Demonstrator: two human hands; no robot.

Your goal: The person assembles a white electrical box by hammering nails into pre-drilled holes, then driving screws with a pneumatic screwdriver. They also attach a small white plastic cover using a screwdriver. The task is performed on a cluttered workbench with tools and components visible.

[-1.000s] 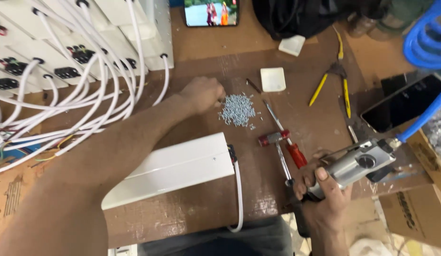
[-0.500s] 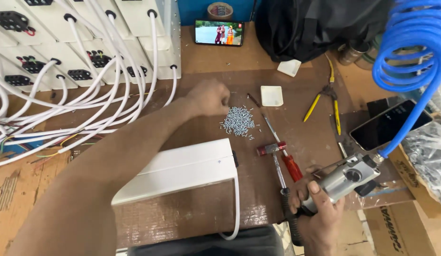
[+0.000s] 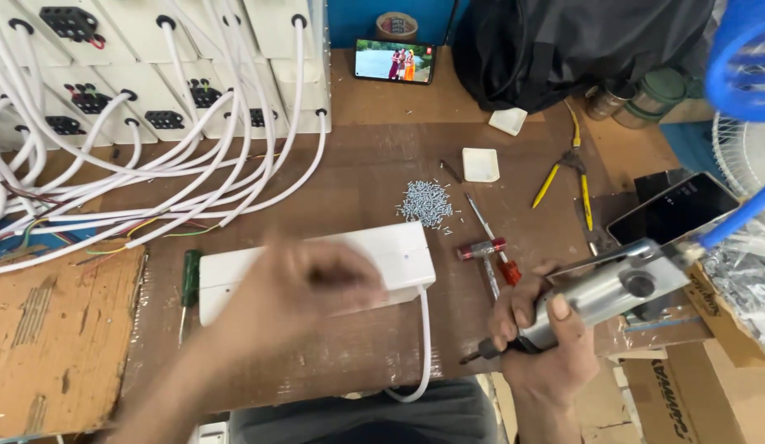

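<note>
Brushed metal, near edge, right: pneumatic screwdriver [image 3: 600,294], clamped in right hand [image 3: 540,337], fingers wrapped round the barrel, bit aimed left and down toward the near table edge, blue coiled air hose [image 3: 740,214] rising off its rear.

White plastic, near centre: long extension box [image 3: 403,255], long axis left to right, parallel to the near edge, white cord [image 3: 422,345] looping off its right end. Lies left of the driver bit, close by.

Left hand [image 3: 304,284]: blurred, over the box's middle, nearer to it than the right; grip not readable, contents not readable.

Green-handled screwdriver [image 3: 188,279]: just beside the box's left end.

Mid table [image 3: 358,181]: red-handled screwdriver [image 3: 491,247] between box and right hand; heap of small silver screws [image 3: 425,202] behind the box's right end; 1 white square cap [image 3: 480,164]; yellow-handled pliers [image 3: 568,177].

Right edge: dark phone [image 3: 674,210].

Far left corner: stack of white boxes [image 3: 193,74] with white cables trailing.

Far edge: lit phone [image 3: 394,62], black bag [image 3: 588,45].
</note>
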